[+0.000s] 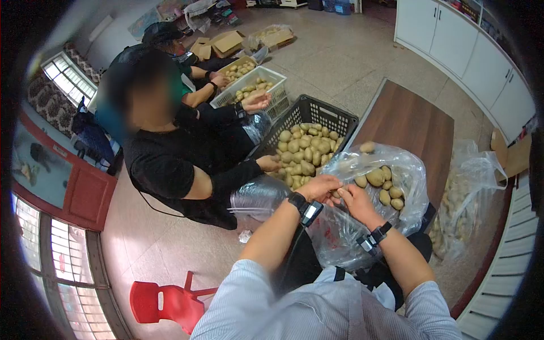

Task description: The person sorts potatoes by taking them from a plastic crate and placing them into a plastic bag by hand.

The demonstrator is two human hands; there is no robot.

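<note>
Clear plastic forms the bag [340,235] spread just right of the black crate [335,115], apparently laid open so the potatoes [375,178] inside are within reach. By the crate's near end, the left hand [321,188] and right hand [358,204] meet over the bag, fingers curled and partly closed, perhaps steadying something small between them; I cannot tell what, if anything, either grips. The crate holds heaped potatoes; beyond it, a white basket [276,106] holds more.
</note>
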